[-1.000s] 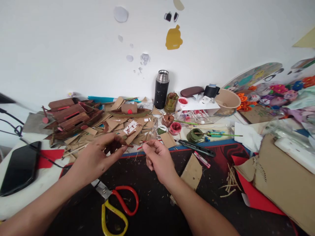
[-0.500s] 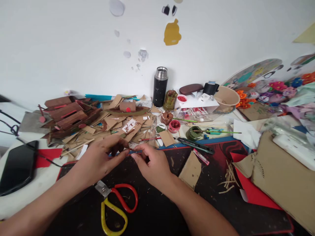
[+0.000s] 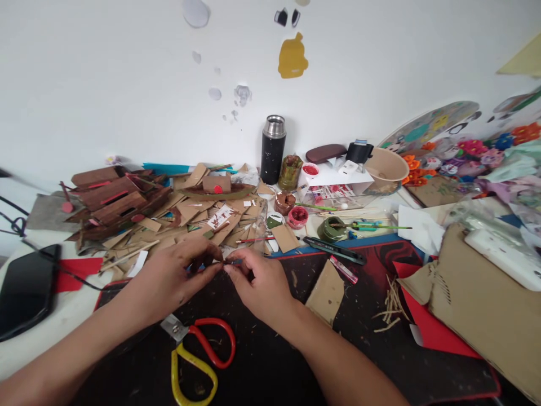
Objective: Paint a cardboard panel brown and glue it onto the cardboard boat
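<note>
Above the dark mat (image 3: 270, 349), my left hand (image 3: 186, 270) and my right hand (image 3: 260, 282) meet at their fingertips. Both are closed in a pinch on a small thin brown piece (image 3: 227, 261), mostly hidden by the fingers. Scissors (image 3: 200, 344) with one red and one yellow handle lie just below my hands, their blades toward my left wrist. Right of my right hand rests a flat cardboard piece (image 3: 327, 293). Cardboard scraps (image 3: 228, 225) are heaped behind my hands.
Brown model boats (image 3: 114, 197) stand at the left, near a black phone (image 3: 29, 287). Behind are a black flask (image 3: 273, 149), paint pots (image 3: 298, 217) and a bowl (image 3: 386, 166). A cutter (image 3: 333, 250) lies on the mat's far edge. Large cardboard (image 3: 482, 287) lies right.
The whole view has shifted slightly. My fingertips have come closer together around the small brown piece, and less of it shows between them.
</note>
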`<state>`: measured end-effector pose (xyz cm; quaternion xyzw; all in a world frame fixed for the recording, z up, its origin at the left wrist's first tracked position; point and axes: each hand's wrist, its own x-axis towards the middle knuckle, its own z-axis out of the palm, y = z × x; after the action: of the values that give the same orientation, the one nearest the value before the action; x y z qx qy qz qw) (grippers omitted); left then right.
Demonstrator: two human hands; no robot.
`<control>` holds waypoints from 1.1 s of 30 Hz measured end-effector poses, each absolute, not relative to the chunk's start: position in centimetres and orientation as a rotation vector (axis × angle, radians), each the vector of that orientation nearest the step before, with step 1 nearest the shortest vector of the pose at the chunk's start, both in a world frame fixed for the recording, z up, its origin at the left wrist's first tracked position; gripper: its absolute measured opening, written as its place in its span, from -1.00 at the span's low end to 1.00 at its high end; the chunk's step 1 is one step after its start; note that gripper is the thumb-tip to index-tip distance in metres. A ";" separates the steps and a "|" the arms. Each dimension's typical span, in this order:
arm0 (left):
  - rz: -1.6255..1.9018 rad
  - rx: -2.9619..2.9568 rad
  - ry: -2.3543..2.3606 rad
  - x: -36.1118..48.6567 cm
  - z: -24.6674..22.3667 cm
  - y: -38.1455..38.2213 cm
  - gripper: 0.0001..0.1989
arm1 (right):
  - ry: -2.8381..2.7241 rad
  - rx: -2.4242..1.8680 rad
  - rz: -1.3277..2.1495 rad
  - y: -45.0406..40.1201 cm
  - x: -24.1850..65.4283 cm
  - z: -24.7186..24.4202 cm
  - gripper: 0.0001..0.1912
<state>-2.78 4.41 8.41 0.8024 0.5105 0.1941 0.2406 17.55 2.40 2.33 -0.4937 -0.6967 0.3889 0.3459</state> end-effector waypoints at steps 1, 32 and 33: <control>0.523 2.193 1.396 -2.9 8.4 4.4 -0.81 | -1.812 -1.277 1.011 2.4 17.5 2.3 -0.83; 0.553 2.109 1.469 -4.4 10.0 6.2 -0.67 | -1.521 -1.263 1.267 2.3 17.2 2.4 -0.85; 0.568 2.110 1.526 -4.7 10.3 7.0 -0.62 | -1.483 -1.253 1.286 2.3 17.2 2.4 -0.85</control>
<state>-4.66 6.98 10.28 0.7692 0.5565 0.2072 0.2359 17.15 2.33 2.42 -0.4942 -0.5848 0.5071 0.3956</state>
